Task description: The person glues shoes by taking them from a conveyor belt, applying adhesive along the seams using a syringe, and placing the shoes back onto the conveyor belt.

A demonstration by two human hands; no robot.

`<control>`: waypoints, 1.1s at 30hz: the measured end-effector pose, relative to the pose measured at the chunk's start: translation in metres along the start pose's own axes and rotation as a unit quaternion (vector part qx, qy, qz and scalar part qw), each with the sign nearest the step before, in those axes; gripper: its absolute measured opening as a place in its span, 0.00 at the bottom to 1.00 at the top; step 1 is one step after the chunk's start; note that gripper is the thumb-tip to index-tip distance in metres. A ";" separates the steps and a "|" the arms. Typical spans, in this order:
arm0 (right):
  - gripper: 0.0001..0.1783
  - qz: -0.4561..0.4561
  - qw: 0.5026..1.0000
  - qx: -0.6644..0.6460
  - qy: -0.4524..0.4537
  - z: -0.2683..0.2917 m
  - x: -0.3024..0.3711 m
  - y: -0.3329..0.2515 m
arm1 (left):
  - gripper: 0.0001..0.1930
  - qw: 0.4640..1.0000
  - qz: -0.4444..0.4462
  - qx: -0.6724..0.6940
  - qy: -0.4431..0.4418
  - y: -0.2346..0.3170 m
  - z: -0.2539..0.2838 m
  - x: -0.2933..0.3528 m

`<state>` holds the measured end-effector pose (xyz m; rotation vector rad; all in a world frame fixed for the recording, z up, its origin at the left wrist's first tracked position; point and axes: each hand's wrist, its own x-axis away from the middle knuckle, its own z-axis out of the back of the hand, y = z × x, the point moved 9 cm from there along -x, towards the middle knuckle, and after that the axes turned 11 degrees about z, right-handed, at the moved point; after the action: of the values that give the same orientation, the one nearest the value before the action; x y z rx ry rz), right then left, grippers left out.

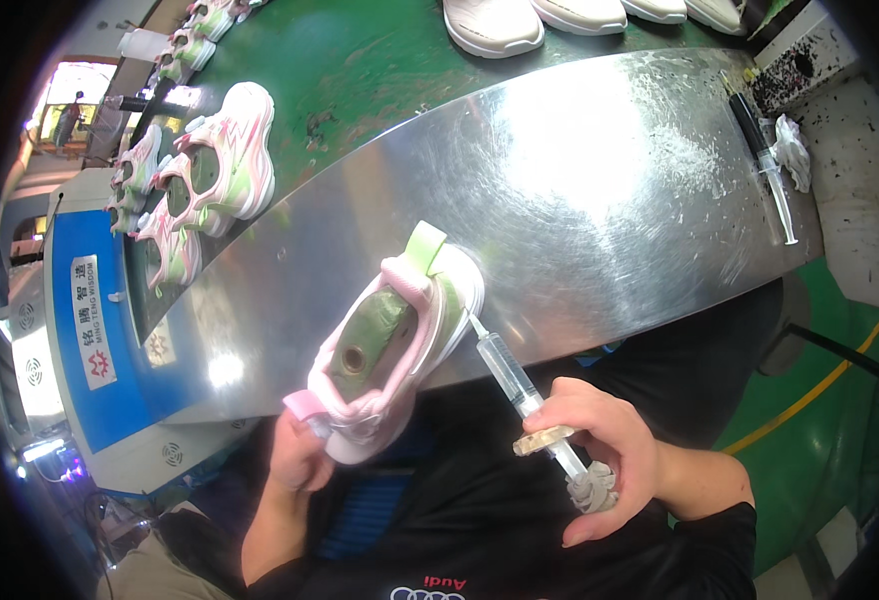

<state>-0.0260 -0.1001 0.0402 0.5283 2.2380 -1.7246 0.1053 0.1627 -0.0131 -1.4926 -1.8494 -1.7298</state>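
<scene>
A pink, white and pale green sneaker (427, 288) is held tilted over the near edge of the metal worktop, with a dark green last (375, 340) inside it. My left hand (301, 452) is closed on the sneaker's near end, beside a pink pull tab; part of the fingers is hidden. A pale green tab stands up at the other end. In my right hand (600, 440) is a clear syringe (507, 368), with wrapping around its flange and plunger end. Its nozzle points at the sneaker's white sole edge, touching or very close; I cannot tell which.
More pink and green sneakers (250, 150) line the left side. Several beige shoes (495, 25) stand on the green surface at the back. A second syringe (775, 185) and crumpled white tissue (791, 153) lie at the right of the metal worktop (360, 200). A blue-panelled machine (100, 400) flanks the left.
</scene>
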 end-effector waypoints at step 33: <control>0.38 -0.103 0.987 0.093 -0.078 -0.013 0.025 -0.120 | 0.19 0.872 0.168 0.204 -0.413 -0.057 -0.199 -0.038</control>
<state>-0.1010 -0.1114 0.1370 0.1951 2.0970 -2.0142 -0.0120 -0.0121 -0.0181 -2.3623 -1.9144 -0.4847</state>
